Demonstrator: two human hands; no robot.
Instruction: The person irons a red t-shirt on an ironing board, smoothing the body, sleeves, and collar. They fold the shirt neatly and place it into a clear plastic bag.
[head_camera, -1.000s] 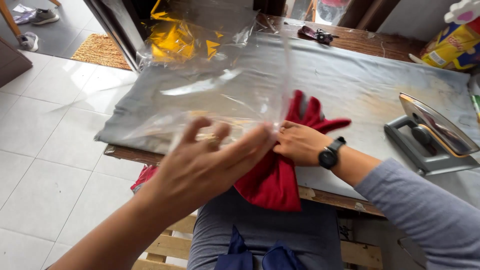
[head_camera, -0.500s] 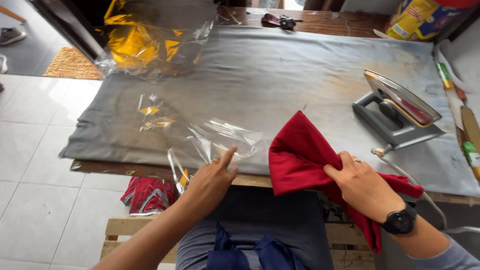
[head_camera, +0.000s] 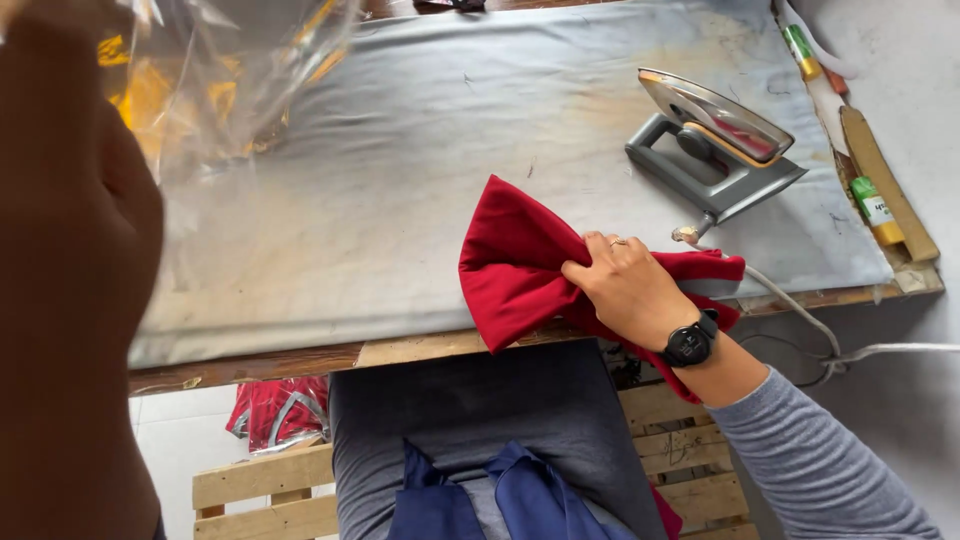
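Observation:
My right hand (head_camera: 625, 285), with a black watch on the wrist, is shut on a folded red cloth (head_camera: 510, 260) at the front edge of the grey padded table (head_camera: 400, 150). Part of the cloth hangs over that edge. My left hand (head_camera: 70, 200) is raised very near the camera at the far left and fills that side. It holds up a clear plastic bag (head_camera: 230, 70) above the table's far left; its fingers are cut off by the frame's top edge.
A metal flat iron (head_camera: 715, 140) rests on the table's right side, its cord (head_camera: 800, 320) trailing off the front edge. Small bottles (head_camera: 875, 210) line the right rim. Bagged red cloths (head_camera: 275, 415) lie on the floor beside a wooden pallet (head_camera: 260, 495).
My left hand has risen from the table's front edge, taking the clear bag up and to the left. My right hand still grips the red cloth in much the same spot.

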